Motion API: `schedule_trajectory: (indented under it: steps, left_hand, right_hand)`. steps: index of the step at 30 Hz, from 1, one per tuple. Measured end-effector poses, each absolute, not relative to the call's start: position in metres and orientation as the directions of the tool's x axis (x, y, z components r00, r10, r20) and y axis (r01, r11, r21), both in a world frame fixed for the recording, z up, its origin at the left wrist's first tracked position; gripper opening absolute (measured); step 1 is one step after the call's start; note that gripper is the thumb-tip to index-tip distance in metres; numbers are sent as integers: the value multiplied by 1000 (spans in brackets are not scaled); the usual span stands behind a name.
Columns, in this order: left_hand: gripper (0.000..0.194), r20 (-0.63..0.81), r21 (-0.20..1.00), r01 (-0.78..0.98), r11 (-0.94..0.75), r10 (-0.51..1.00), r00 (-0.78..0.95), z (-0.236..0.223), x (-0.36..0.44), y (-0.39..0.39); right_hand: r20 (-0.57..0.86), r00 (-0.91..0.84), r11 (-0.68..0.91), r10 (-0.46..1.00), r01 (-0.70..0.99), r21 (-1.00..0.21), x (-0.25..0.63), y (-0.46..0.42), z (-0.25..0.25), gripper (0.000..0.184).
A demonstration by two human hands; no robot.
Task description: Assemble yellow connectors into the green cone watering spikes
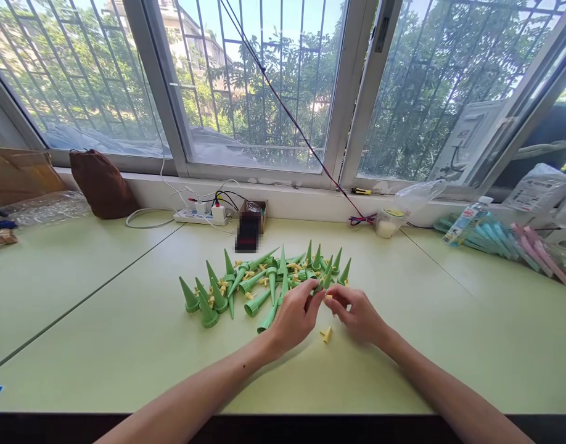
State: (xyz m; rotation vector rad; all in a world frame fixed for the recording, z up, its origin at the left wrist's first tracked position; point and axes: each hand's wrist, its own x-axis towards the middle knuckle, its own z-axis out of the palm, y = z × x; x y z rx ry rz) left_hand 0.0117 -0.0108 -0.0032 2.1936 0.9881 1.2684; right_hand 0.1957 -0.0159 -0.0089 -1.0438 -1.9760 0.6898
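Observation:
A heap of green plastic cones (264, 280) lies on the pale green table (126, 333), mixed with small yellow pieces. Some cones stand upright, others lie on their sides. My left hand (296, 316) is closed, its fingertips pinching a green cone at the heap's near edge. My right hand (357, 313) is closed too, pinching a small yellow piece (328, 297) just beside that cone. Another yellow piece (327, 335) lies loose on the table between my wrists.
A power strip (200, 215) with cables, a small dark box (248, 231) and a lidded jar (387, 223) stand by the window sill. A brown pouch (102, 184) sits at the back left. Packaged blue and pink cones (509, 242) lie at the right.

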Motion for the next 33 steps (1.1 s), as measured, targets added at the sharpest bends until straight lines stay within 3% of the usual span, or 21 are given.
schedule_trajectory:
  steps: [8, 21, 27, 33]
  left_hand:
    - [12, 570, 649, 372, -664, 748, 341, -5, 12, -10]
    - [13, 584, 643, 355, -679, 734, 347, -2, 12, -12]
    - [14, 597, 629, 375, -681, 732, 327, -4, 13, -10]
    - [14, 573, 652, 380, -656, 755, 319, -6, 12, -9]
  right_hand:
    - [387, -361, 516, 848, 400, -758, 195, -16, -10, 23]
    - [407, -398, 563, 822, 464, -684, 198, -12, -15, 38]
    - [420, -351, 541, 837, 414, -732, 195, -15, -9, 17]
    - [445, -332, 551, 832, 397, -734, 196, -15, -12, 13]
